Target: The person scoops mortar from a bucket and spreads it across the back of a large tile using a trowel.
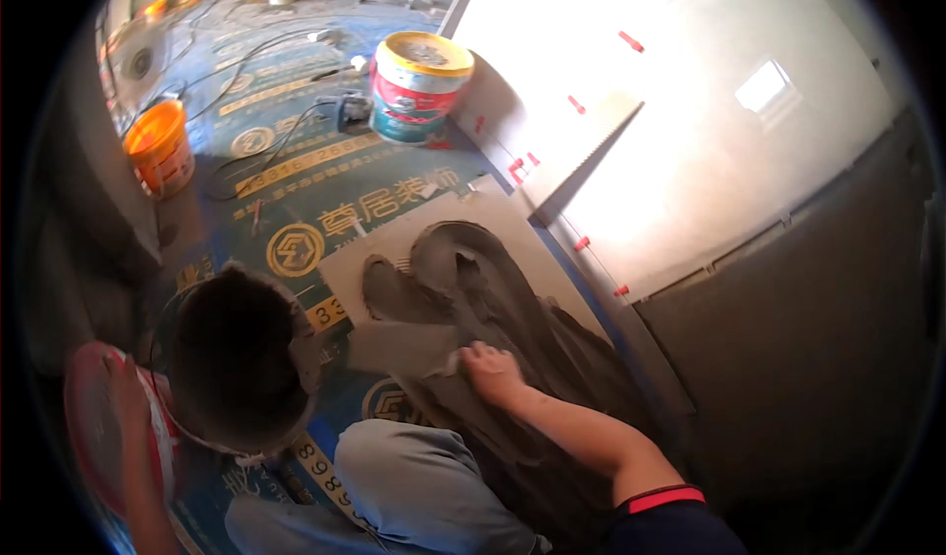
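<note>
My right hand (490,372) grips a flat trowel (402,348), its blade lying on grey adhesive. That thick adhesive (473,289) is spread in curved, ridged swathes over a large beige tile (547,259) on the floor. The handle is mostly hidden under my fingers. My left hand (126,389) lies with fingers stretched out along the rim of a red-and-white round bucket or lid (94,417) at the lower left. Between my hands stands a mortar bucket (307,343) with a dark, shadowed inside; its contents cannot be made out.
A lidded white, red and green bucket (422,102) stands ahead, beside a small power tool (352,109). An orange bucket (161,151) is at the left. Pale wall tiles (690,161) with red clips (631,41) rise at the right. Cables (236,62) cross the printed floor sheeting (296,180).
</note>
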A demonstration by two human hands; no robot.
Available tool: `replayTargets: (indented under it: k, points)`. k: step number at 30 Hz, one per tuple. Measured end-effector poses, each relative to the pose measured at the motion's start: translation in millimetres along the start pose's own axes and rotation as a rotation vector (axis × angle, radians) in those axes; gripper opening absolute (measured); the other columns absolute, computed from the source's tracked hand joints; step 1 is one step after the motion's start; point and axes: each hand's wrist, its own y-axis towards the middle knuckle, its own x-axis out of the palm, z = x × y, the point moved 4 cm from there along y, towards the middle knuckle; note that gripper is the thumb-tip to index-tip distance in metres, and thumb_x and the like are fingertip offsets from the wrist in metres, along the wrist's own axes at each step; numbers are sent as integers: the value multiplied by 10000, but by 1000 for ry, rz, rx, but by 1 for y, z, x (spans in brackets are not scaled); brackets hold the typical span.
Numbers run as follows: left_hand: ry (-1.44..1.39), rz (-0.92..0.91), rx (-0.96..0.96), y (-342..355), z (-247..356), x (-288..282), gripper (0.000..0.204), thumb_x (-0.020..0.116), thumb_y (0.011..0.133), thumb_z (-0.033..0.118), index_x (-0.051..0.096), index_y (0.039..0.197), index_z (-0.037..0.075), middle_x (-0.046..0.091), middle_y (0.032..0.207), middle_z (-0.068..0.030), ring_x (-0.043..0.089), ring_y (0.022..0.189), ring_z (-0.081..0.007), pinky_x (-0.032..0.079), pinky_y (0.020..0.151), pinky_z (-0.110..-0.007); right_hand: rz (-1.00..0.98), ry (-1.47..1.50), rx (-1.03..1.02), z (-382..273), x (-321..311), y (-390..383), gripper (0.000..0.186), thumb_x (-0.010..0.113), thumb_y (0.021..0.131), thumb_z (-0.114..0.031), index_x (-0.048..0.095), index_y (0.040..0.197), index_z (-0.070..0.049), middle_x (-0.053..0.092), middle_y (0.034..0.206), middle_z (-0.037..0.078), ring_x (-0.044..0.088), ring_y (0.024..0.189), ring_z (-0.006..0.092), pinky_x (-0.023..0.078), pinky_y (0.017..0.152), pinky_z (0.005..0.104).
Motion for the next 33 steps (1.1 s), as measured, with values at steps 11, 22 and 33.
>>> replayTargets:
  k: [11, 22, 33]
  points:
    - [42, 23, -18, -16, 29, -39, 511, 396, 980, 303, 378, 1352, -48, 363, 1396, -295, 411, 1246, -432, 331, 1045, -430, -115, 512, 450, 50, 1, 35, 426, 518, 902, -439, 476, 1014, -30, 656, 877, 241, 640, 864, 417, 508, 754, 511]
    - [195, -19, -60, -10, 30, -47, 576, 353, 992, 358, 363, 1353, -91, 374, 1394, -289, 365, 1295, -405, 281, 1087, -415, -258, 470, 608, 221, 36, 24, 546, 464, 918, -474, 529, 1081, 44, 638, 952, 269, 640, 902, 393, 510, 784, 478]
    - [303, -291, -130, -33, 98, -92, 610, 527, 914, 366, 372, 1387, 14, 411, 1397, -224, 363, 1335, -280, 273, 1115, -369, -164, 487, 883, 243, 61, -106, 552, 483, 903, -516, 605, 977, 17, 650, 896, 270, 645, 894, 384, 510, 779, 498]
